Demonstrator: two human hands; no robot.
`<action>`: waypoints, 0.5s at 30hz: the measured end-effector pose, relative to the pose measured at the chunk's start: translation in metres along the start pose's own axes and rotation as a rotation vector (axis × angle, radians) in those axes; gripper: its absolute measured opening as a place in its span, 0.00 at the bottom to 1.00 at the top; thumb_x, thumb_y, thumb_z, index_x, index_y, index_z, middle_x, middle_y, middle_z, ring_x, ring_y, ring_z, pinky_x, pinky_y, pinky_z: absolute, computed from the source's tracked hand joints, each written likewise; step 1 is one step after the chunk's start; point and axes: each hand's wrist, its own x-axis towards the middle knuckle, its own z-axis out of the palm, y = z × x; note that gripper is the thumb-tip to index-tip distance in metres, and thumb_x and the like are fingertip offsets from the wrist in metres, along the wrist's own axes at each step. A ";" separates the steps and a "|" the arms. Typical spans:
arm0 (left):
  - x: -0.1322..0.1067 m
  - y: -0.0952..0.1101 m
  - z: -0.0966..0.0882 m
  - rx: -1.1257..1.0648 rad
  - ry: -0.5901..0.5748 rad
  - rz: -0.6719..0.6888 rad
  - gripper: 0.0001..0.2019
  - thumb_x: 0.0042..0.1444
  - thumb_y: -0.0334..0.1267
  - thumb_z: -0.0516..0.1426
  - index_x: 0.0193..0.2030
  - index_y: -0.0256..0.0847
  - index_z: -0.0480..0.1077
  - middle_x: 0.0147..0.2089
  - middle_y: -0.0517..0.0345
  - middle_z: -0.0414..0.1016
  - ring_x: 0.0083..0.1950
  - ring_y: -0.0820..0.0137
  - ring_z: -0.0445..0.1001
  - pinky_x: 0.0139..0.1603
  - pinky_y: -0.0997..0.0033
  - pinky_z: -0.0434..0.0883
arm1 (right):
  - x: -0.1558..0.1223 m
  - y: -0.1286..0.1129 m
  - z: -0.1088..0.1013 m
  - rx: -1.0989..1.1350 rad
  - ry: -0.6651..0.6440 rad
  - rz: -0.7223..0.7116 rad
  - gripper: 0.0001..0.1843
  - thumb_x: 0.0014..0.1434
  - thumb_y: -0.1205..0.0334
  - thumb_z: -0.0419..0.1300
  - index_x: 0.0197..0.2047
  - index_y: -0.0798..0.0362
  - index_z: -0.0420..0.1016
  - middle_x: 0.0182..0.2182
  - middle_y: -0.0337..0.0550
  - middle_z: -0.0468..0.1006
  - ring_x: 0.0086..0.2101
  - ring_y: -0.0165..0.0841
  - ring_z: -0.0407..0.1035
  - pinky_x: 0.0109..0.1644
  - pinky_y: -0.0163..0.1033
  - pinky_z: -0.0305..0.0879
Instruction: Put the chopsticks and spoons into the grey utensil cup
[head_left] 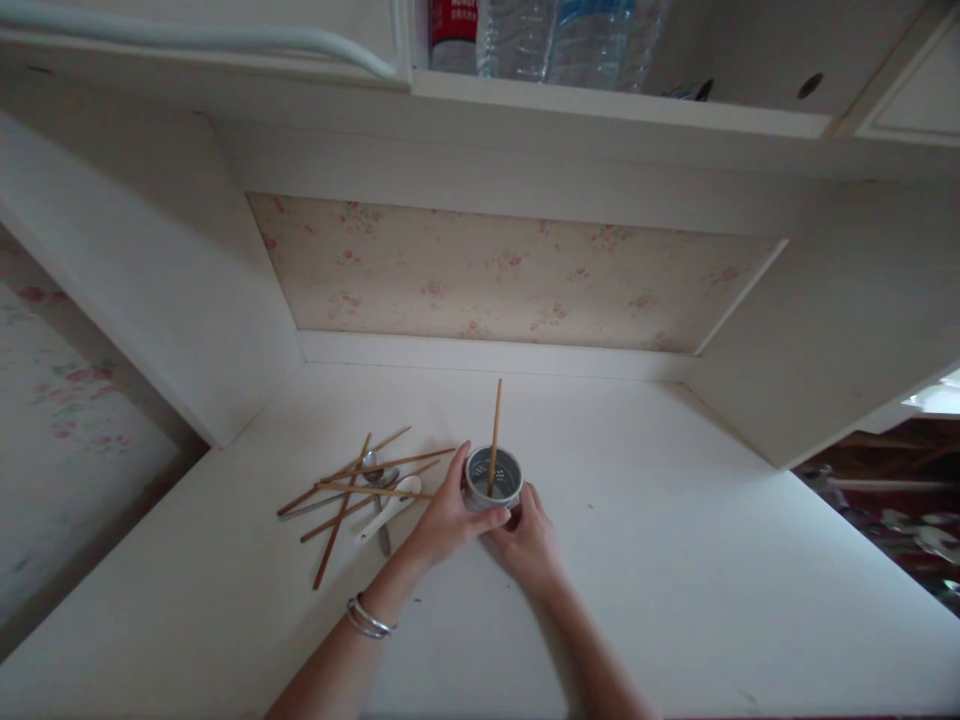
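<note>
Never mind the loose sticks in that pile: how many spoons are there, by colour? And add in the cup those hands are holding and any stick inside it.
White spoon: 1
Silver spoons: 2
Metal cup: 1
Stick in the cup: 1
Total: 5

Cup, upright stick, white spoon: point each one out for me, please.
Cup [511,481]: head view, on the inner wall, right side.
Upright stick [496,430]: head view, partway along its length, above the rim.
White spoon [388,511]: head view, on the handle.
</note>
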 end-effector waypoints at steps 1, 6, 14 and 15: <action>0.000 -0.004 0.001 0.001 0.010 0.026 0.51 0.46 0.41 0.68 0.71 0.40 0.44 0.69 0.42 0.58 0.68 0.57 0.60 0.69 0.54 0.57 | 0.000 0.000 0.001 0.005 0.003 -0.006 0.24 0.53 0.58 0.64 0.54 0.48 0.68 0.46 0.43 0.74 0.41 0.37 0.72 0.43 0.40 0.69; 0.003 -0.007 0.004 0.057 0.066 0.128 0.34 0.46 0.36 0.68 0.60 0.41 0.62 0.59 0.48 0.70 0.61 0.60 0.68 0.64 0.56 0.63 | -0.006 0.002 0.002 0.135 0.026 -0.002 0.34 0.53 0.58 0.64 0.62 0.47 0.60 0.54 0.48 0.67 0.39 0.34 0.72 0.43 0.41 0.71; -0.001 -0.003 0.003 -0.065 0.118 0.042 0.34 0.41 0.35 0.70 0.57 0.41 0.66 0.53 0.49 0.75 0.54 0.59 0.73 0.57 0.59 0.68 | -0.019 -0.043 -0.021 0.142 0.485 -0.094 0.27 0.57 0.57 0.63 0.58 0.49 0.62 0.37 0.40 0.70 0.26 0.29 0.61 0.29 0.35 0.63; -0.001 -0.004 0.004 -0.073 0.109 0.040 0.33 0.42 0.36 0.69 0.57 0.41 0.67 0.53 0.49 0.75 0.54 0.58 0.73 0.58 0.59 0.68 | -0.017 -0.059 -0.023 0.130 0.489 -0.125 0.21 0.59 0.58 0.62 0.55 0.49 0.65 0.34 0.38 0.71 0.25 0.28 0.61 0.29 0.35 0.63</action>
